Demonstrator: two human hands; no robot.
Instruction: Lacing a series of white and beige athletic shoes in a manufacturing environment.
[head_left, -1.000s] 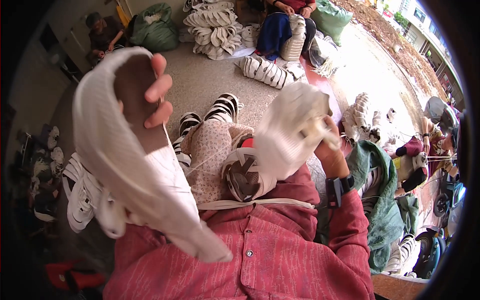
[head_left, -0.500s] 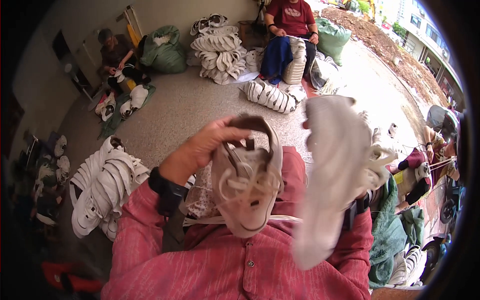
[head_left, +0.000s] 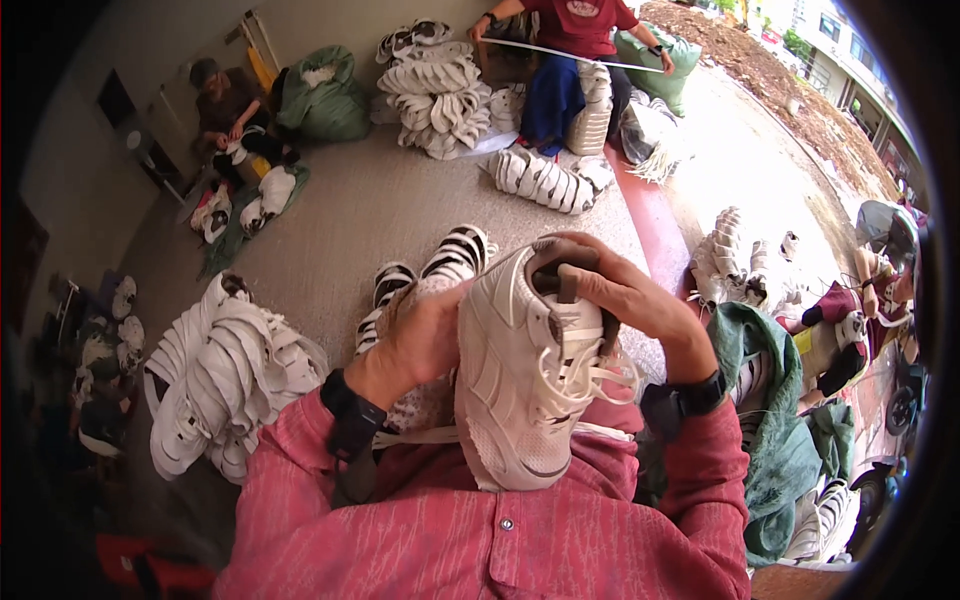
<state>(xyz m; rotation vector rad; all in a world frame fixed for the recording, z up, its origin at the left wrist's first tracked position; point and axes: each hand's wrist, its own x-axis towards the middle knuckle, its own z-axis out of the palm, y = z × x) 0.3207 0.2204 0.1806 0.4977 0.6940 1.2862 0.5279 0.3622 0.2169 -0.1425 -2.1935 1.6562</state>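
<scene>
In front of my chest is a pale sneaker upper (head_left: 505,350), toe down towards me, its white laces loosely tied. My right hand (head_left: 635,300) grips its collar, thumb at the opening by the tongue. My left hand (head_left: 425,335) holds its far left side, with most fingers hidden behind it. I cannot tell whether a second upper is nested inside. Beyond my left hand, nested white uppers (head_left: 455,262) with dark gaps lie by my lap. A white cord (head_left: 605,432) crosses my waist.
Stacked white uppers (head_left: 225,375) stand at left; a nested row (head_left: 545,182) lies ahead. At right, a green cloth (head_left: 765,440) is draped beside more uppers. A person in a dark red shirt (head_left: 585,28) stretches a white strip; another person (head_left: 225,105) sits far left near a green sack (head_left: 328,95).
The blurred pale shoe piece on the right is no longer held apart. My right hand has moved left onto the upper's collar; my left hand has shifted down its side.
</scene>
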